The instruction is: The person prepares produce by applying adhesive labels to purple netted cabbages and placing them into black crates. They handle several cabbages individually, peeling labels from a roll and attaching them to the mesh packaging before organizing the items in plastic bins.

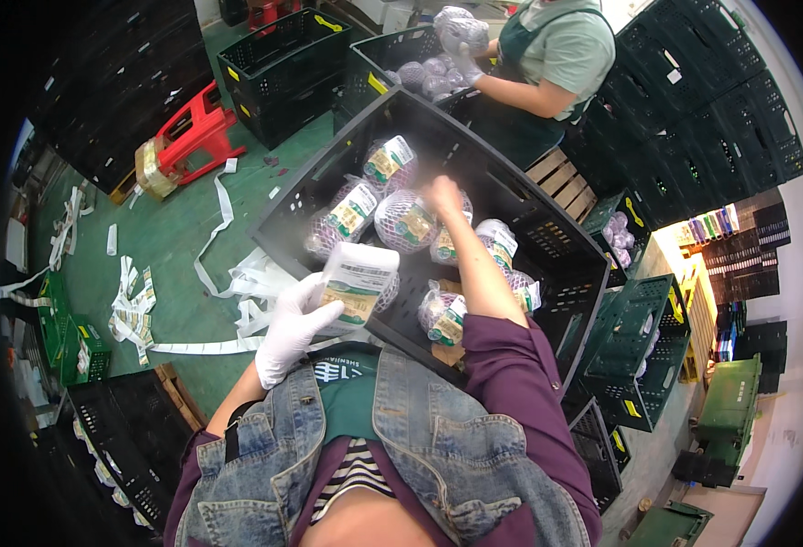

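Observation:
My left hand (295, 325), in a white glove, grips a stack of printed labels (357, 284) just outside the near left side of a black plastic crate (511, 181). Inside the crate, my bare right hand (446, 198) reaches to a net bag of purple-red produce (405, 220) with a label on it. The fingers are blurred and partly hidden, so their hold is unclear. Around it lie several more labelled net bags, among them one at the back (389, 163), one at the left (350, 208) and one nearest me (442, 314).
Across from me, a person (552, 61) with gloved hands holds a net bag over another crate (357, 68). A red plastic stool (200, 133) lies on the green floor at left, near loose strips of label backing (220, 219). Stacked dark crates (709, 116) stand at right.

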Demonstrator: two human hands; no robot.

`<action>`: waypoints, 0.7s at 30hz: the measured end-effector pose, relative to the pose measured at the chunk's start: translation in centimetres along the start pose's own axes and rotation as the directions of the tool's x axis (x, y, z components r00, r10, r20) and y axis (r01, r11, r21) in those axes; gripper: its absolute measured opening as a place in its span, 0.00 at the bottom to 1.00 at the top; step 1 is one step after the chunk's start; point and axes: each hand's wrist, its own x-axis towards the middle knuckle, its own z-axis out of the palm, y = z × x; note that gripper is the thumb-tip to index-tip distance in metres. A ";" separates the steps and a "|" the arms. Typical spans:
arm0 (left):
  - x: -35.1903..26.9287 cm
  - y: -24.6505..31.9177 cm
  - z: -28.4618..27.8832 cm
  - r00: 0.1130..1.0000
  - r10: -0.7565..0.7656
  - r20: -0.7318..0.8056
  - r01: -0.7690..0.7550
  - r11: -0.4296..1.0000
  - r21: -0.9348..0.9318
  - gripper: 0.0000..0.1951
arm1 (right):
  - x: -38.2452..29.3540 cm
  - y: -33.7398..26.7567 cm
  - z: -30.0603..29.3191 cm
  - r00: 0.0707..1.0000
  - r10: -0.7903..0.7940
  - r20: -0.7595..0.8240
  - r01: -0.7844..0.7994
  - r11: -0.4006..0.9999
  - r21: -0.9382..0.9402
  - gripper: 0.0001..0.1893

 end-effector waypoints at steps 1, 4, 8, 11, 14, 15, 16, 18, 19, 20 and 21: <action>-0.4 0.1 -0.5 0.999 0.022 -0.042 -0.022 1.000 -0.004 0.21 | -0.8 -2.0 -1.0 0.994 -0.078 -0.081 0.077 0.997 -0.025 0.19; -1.1 -0.5 -2.6 0.991 0.033 -0.128 -0.044 0.995 -0.091 0.22 | -10.1 -11.1 -9.1 0.879 -0.400 0.258 0.076 0.654 0.753 0.11; -0.6 -0.5 -2.9 0.988 0.143 0.066 -0.149 0.984 0.103 0.22 | -21.7 -14.9 -14.3 0.561 -0.827 -0.024 0.633 0.410 0.657 0.13; -0.6 1.6 -1.4 0.965 0.200 0.171 -0.233 0.951 0.201 0.21 | -25.0 -13.6 -14.7 0.617 -0.786 -0.050 0.672 0.492 0.553 0.08; 0.5 2.4 -0.8 0.898 0.289 0.331 -0.367 0.908 0.202 0.20 | -26.8 -12.1 -14.3 0.657 -0.751 -0.073 0.685 0.553 0.475 0.07; 0.2 2.3 -0.1 0.934 0.182 0.308 -0.238 0.959 0.155 0.15 | -27.5 -11.9 -14.2 0.672 -0.736 -0.086 0.681 0.567 0.464 0.08; 0.2 2.0 0.2 0.938 0.191 0.289 -0.248 0.953 0.175 0.11 | -28.1 -11.7 -14.1 0.686 -0.720 -0.100 0.676 0.581 0.453 0.09; 0.6 1.1 0.7 0.945 0.239 0.222 -0.284 0.938 0.199 0.06 | -29.1 -11.4 -13.7 0.713 -0.683 -0.157 0.676 0.610 0.414 0.10; 0.8 0.6 0.9 0.945 0.279 0.171 -0.311 0.928 0.204 0.05 | -29.3 -11.4 -13.5 0.747 -0.647 -0.155 0.635 0.626 0.452 0.10; 1.0 -0.2 0.8 0.947 0.288 0.145 -0.312 0.932 0.186 0.07 | -29.5 -11.4 -13.3 0.778 -0.610 -0.150 0.594 0.638 0.490 0.09; 1.2 -0.3 0.8 0.947 0.283 0.154 -0.313 0.921 0.232 0.07 | -29.7 -11.4 -13.0 0.809 -0.570 -0.145 0.551 0.648 0.526 0.09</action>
